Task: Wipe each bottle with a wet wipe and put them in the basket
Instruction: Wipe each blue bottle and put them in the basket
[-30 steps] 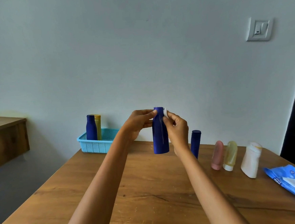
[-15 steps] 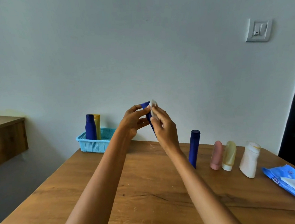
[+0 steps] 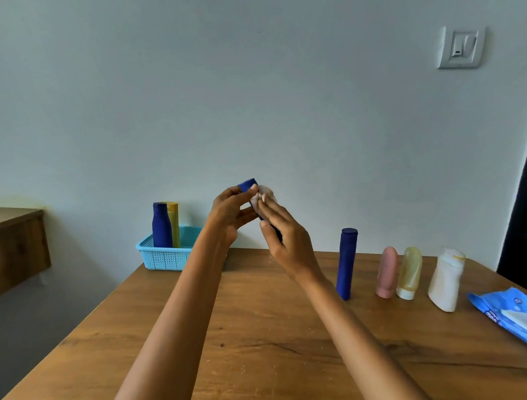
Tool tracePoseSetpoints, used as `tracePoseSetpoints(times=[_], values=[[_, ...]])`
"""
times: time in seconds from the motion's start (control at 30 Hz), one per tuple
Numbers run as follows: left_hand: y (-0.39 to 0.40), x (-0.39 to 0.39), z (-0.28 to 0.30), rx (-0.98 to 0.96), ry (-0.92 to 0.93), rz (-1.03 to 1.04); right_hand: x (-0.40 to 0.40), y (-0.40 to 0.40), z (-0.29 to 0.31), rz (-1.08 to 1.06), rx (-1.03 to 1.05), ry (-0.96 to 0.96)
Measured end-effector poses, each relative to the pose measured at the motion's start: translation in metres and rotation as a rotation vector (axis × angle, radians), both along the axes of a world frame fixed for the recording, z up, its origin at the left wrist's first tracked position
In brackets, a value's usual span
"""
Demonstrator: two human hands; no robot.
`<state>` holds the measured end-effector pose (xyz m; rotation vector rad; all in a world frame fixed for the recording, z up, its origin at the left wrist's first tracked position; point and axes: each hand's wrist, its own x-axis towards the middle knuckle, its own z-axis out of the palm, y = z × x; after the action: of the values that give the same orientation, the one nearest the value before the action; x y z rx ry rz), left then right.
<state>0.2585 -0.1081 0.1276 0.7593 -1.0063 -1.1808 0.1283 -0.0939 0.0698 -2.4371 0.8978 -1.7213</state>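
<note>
A dark blue bottle point(image 3: 248, 186), smooth plastic with a flat round cap end, is held up in the air above the far part of the table point(image 3: 235, 344), tilted so its cap points up and left. Most of its body is hidden behind the hands. The left hand point(image 3: 228, 215) curls round it from the left, thumb and fingers closed on the upper part. The right hand point(image 3: 285, 239) wraps the lower part, back of the hand toward the camera, and its fingertips pinch a crumpled white wipe point(image 3: 263, 195) against the bottle just below the cap. Both forearms reach forward from the near edge and meet at the bottle.

The table is wood with dark grain. At its far left corner sits a light blue perforated plastic basket point(image 3: 166, 258) with a blue bottle point(image 3: 161, 225) and a yellow bottle point(image 3: 173, 219) standing upright inside. To the right a row stands on the table: a tall blue cylinder point(image 3: 346, 264), a rounded pink tube point(image 3: 386, 272), a translucent yellow tube point(image 3: 409, 273) and a white bottle point(image 3: 446, 278). A glossy blue wipe pack point(image 3: 524, 321) lies flat near the right edge.
</note>
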Motion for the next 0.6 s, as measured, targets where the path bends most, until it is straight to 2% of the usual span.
tracePoseSetpoints(times=[0.13,0.23,0.33,0.47,0.6], values=[[0.000,0.005,0.000,-0.003,0.024,0.081,-0.011,-0.008,-0.020,0.014,0.053,0.046],[0.002,0.004,0.002,-0.022,-0.001,0.051,-0.017,-0.012,-0.023,-0.007,0.224,-0.080],[0.003,-0.001,0.005,-0.052,-0.067,0.007,-0.014,-0.009,-0.008,0.001,0.275,-0.138],[0.005,-0.006,0.006,-0.086,-0.054,0.021,-0.002,0.002,0.012,0.035,0.158,-0.082],[0.005,-0.002,0.004,-0.091,-0.045,0.097,0.004,0.005,0.006,-0.094,-0.045,0.140]])
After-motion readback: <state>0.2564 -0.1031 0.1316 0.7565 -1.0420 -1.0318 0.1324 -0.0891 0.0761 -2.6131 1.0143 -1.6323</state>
